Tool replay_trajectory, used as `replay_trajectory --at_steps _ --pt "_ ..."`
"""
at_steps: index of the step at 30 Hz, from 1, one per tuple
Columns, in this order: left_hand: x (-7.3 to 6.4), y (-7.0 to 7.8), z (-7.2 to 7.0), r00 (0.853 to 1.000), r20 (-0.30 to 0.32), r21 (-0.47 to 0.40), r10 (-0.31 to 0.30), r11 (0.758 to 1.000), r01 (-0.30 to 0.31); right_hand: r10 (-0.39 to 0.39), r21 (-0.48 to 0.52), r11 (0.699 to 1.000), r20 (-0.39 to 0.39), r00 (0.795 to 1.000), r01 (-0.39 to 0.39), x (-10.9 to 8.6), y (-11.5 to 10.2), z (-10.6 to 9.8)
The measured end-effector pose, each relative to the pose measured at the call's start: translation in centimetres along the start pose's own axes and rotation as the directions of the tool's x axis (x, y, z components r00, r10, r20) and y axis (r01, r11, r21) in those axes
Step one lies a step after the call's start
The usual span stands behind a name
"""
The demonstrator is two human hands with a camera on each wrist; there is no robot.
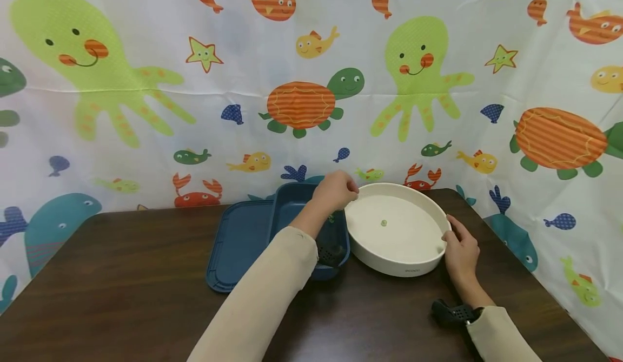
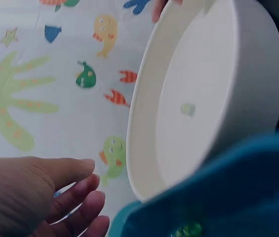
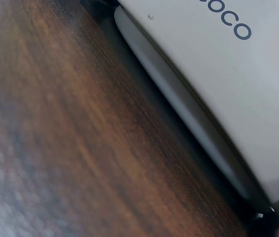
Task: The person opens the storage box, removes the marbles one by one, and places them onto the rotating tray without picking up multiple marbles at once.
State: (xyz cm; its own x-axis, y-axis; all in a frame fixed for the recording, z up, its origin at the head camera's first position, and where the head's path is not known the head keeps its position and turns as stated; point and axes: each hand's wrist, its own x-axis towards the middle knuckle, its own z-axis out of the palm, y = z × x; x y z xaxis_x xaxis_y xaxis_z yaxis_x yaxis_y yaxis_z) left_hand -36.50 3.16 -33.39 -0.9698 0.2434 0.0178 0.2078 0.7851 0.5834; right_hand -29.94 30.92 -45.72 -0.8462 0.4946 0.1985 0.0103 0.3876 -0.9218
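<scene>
A round white pan (image 1: pixel 404 237) with low walls stands on the table, a small pale green bead (image 1: pixel 384 223) on its floor. My right hand (image 1: pixel 461 245) grips the pan's right rim, thumb over the wall. Over the deep blue container (image 1: pixel 286 210), beside the pan's left rim, hovers my left hand (image 1: pixel 335 190). The left wrist view shows that hand (image 2: pixel 55 197) with loosely bent fingers, a gap before the thumb and nothing between them. Green beads (image 2: pixel 189 229) lie inside the blue container. In the right wrist view the pan's lettered side (image 3: pixel 238 98) fills the upper right.
A flat blue lid (image 1: pixel 240 237) lies left of the container, partly behind it. The dark wooden table (image 1: pixel 121 297) reaches back to a white curtain (image 1: pixel 233 145) printed with sea animals. A black wrist device (image 1: pixel 455 314) sits on the right wrist.
</scene>
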Motion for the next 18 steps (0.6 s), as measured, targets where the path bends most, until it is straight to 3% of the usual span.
replay_trajectory --at_steps 8,18 --pt "0.0 -2.6 -0.8 0.998 -0.022 -0.035 -0.063 0.997 0.062 0.010 -0.001 1.000 0.007 1.000 -0.009 0.0 -0.3 0.2" --pt "0.8 -5.9 0.8 0.994 -0.003 -0.073 -0.109 0.991 0.109 0.020 -0.001 1.000 0.023 1.000 -0.020 0.0 -0.1 0.1"
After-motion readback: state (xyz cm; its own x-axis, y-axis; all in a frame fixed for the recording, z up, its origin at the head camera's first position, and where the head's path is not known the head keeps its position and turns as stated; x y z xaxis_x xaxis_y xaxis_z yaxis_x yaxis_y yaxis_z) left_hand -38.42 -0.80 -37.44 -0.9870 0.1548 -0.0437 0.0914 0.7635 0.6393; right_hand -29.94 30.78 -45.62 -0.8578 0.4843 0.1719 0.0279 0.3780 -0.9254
